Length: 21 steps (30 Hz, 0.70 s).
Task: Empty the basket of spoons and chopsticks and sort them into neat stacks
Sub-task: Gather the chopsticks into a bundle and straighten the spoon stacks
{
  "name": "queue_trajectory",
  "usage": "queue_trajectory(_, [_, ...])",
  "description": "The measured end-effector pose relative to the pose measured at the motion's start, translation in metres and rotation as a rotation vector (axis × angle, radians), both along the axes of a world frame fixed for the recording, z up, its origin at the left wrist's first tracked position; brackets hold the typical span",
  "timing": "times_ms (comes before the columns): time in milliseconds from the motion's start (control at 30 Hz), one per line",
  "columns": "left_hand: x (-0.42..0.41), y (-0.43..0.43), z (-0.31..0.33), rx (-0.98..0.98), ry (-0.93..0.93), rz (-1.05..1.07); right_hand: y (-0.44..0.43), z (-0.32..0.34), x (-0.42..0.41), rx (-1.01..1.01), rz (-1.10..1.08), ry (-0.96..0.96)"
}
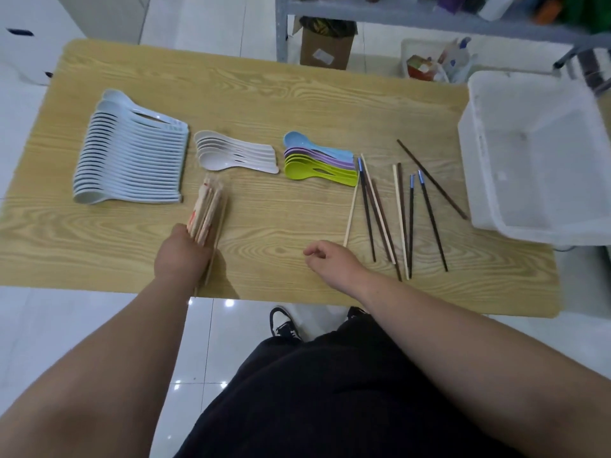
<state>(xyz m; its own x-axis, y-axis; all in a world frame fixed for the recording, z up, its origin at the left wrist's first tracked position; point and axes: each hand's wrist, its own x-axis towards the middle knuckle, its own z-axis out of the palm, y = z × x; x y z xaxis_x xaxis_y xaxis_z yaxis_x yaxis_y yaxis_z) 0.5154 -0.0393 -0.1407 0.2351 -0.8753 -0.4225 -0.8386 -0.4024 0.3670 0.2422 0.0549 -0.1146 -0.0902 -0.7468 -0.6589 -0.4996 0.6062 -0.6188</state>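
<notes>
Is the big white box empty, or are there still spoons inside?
Empty, as far as visible: the white plastic basket shows only a bare bottom; its right side is cut off.

Left hand [180,256]: grips the pale wooden chopstick bundle [208,209], whose tips point away from the person.
Right hand [330,261]: fingers loosely curled, holding nothing, over the table [264,94].
Loose chopsticks [401,213]: dark and pale, scattered just right of the right hand.
White spoon stack [132,153]: beyond the left hand.
Cream spoons [231,157], coloured spoons [317,160]: beyond, between the hands.
Plastic basket [535,153]: far right of the right hand.
</notes>
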Motion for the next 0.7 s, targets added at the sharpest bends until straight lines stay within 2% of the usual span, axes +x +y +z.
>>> queue_trajectory(167, [-0.02, 0.009, -0.005, -0.008, 0.078, -0.005, 0.0, -0.001, 0.005, 0.016, 0.031, -0.005])
queue_trajectory(367, [-0.051, 0.012, -0.003, 0.042, 0.066, -0.195, 0.008, -0.003, -0.002, 0.023, -0.044, -0.028])
queue_trajectory(533, [-0.082, 0.019, -0.008, 0.077, -0.017, -0.413, 0.013, -0.005, -0.013, 0.036, -0.085, -0.02])
queue_trajectory(700, [-0.096, 0.018, -0.009, 0.127, -0.068, -0.452, 0.019, -0.004, -0.021, 0.046, -0.136, -0.028])
